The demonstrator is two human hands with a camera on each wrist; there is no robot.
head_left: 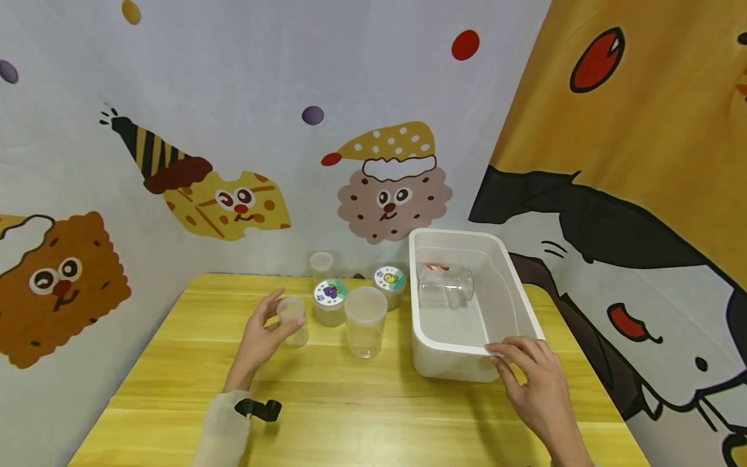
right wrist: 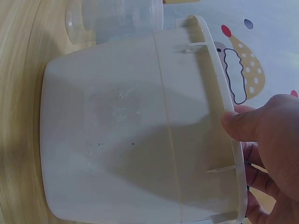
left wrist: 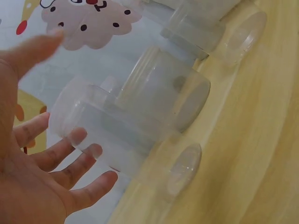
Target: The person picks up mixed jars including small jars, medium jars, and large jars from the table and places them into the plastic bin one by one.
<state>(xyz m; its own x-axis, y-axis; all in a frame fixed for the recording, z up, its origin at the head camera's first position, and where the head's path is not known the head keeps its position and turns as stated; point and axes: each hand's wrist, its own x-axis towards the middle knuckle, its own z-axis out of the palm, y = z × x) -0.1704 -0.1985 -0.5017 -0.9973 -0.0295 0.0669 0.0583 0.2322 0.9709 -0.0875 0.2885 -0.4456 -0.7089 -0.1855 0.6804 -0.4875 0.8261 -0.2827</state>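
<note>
My left hand [head_left: 258, 338] is beside a small clear plastic jar [head_left: 294, 324] with a frosted lid, standing upright on the table. In the left wrist view its fingers [left wrist: 88, 191] are spread along one side of that jar, and the thumb is apart from it; contact is hard to tell. My right hand [head_left: 538, 384] pinches the near rim of a white plastic bin [head_left: 452, 363], thumb outside and fingers over the edge, as the right wrist view shows. Inside the bin a clear jar [head_left: 446, 285] lies on its side.
Between hand and bin stand a taller clear jar [head_left: 366, 324], a jar with a grape-picture lid [head_left: 330, 301], another with a yellow-picture lid [head_left: 390, 285] and a small frosted-lid jar [head_left: 321, 267] at the back. A printed curtain [head_left: 262, 84] hangs behind the wooden table [head_left: 350, 421].
</note>
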